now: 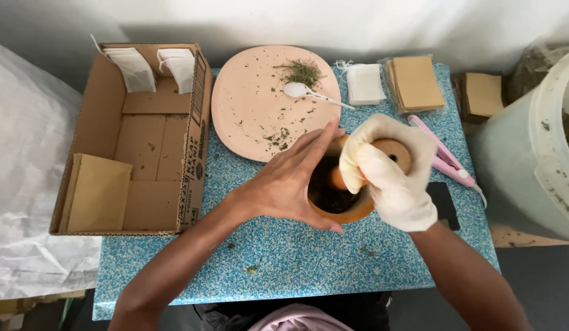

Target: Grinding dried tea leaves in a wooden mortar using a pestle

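Note:
A wooden mortar bowl [358, 211] with dark crushed herbs inside stands on the blue speckled table [284, 257]. My bare left hand [290, 181] cups the bowl's left side. My right hand [388, 175], in a cream glove, grips a wooden pestle [338, 179] whose end is down in the bowl. Behind the bowl lies a round pink plate [247, 116] with a small heap of dried herbs [301, 72] and a white spoon [309, 93].
An open cardboard box [143, 135] at the left holds white filter bags and brown envelopes. White bags [365, 83] and brown envelopes [416, 83] lie at the back right. A pink handheld sealer [447, 159] and a large white bucket [535, 153] are at the right.

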